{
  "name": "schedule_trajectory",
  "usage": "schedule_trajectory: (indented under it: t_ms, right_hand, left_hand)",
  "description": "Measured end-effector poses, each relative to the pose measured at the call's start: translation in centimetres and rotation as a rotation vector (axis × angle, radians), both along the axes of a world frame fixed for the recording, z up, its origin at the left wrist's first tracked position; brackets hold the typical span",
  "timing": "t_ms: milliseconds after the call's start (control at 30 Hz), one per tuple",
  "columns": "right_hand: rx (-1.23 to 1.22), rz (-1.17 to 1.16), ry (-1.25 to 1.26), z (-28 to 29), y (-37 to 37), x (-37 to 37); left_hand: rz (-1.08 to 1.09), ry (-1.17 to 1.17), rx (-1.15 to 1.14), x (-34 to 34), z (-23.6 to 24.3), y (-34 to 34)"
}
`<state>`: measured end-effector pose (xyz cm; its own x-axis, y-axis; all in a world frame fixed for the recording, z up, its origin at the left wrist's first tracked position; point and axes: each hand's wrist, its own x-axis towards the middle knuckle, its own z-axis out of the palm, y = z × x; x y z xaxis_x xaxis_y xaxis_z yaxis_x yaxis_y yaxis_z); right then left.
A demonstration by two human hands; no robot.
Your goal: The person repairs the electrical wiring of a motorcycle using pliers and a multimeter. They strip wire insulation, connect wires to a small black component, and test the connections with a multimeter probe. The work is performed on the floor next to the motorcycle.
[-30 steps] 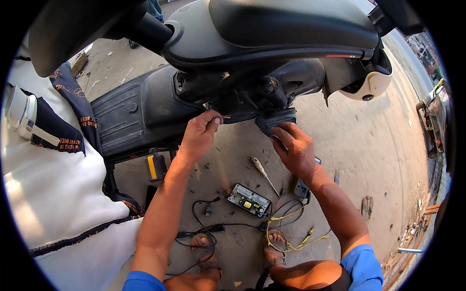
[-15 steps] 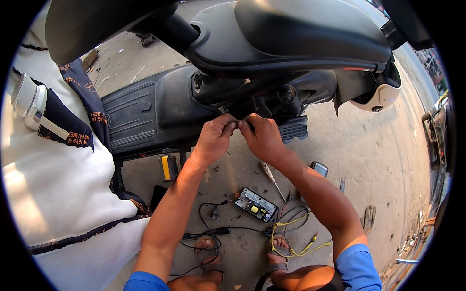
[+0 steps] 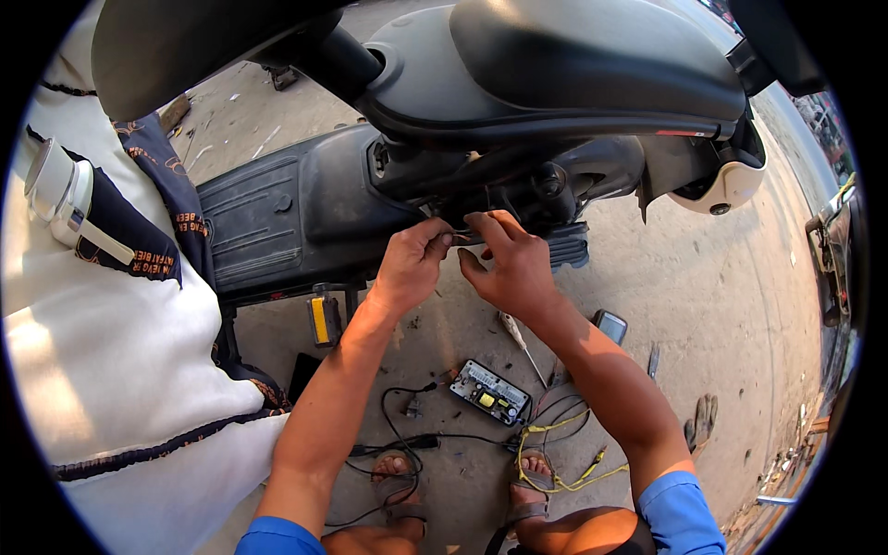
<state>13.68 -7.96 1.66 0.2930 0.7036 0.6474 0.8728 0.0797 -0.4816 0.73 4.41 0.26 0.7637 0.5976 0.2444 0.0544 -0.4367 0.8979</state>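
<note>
Under the seat of a dark electric scooter [image 3: 592,65], my two hands are close together beside its exposed underside. My left hand [image 3: 410,266] pinches a thin wire [image 3: 460,235] between thumb and forefinger; only a short end of it shows. Just right of it, my right hand [image 3: 514,270] has its thumb spread away from its fingers, the forefinger tip near the wire. Whether that fingertip touches it I cannot tell. Black parts and wiring behind the hands are in shadow. The ribbed footboard [image 3: 252,213] extends to the left.
On the ground lie an opened charger with a circuit board [image 3: 490,392], a screwdriver [image 3: 521,342], a meter [image 3: 610,326], a glove [image 3: 705,421], black cables and a yellow lead [image 3: 583,481]. A white helmet [image 3: 735,190] hangs at right. White padded fabric [image 3: 129,351] fills the left.
My right thumb and fingers have come apart from their pinch, and that hand has shifted slightly right. My left hand keeps its pinch in nearly the same place.
</note>
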Motion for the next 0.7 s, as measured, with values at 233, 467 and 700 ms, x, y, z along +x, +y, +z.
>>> schedule_trajectory:
  t_ms: [233, 467, 700]
  right_hand:
    - [-0.122, 0.081, 0.316, -2.2, 1.0, 0.4]
    - [-0.351, 0.242, 1.66, -0.6, 0.8, 0.5]
    - [0.047, -0.051, 0.052, 0.0, 0.1, -0.3]
  left_hand:
    - [0.005, 0.036, -0.003, 0.2, -0.3, 0.2]
    - [-0.001, -0.04, 0.035, 0.3, -0.5, 0.1]
    - [0.002, -0.027, 0.033, 0.1, -0.4, 0.1]
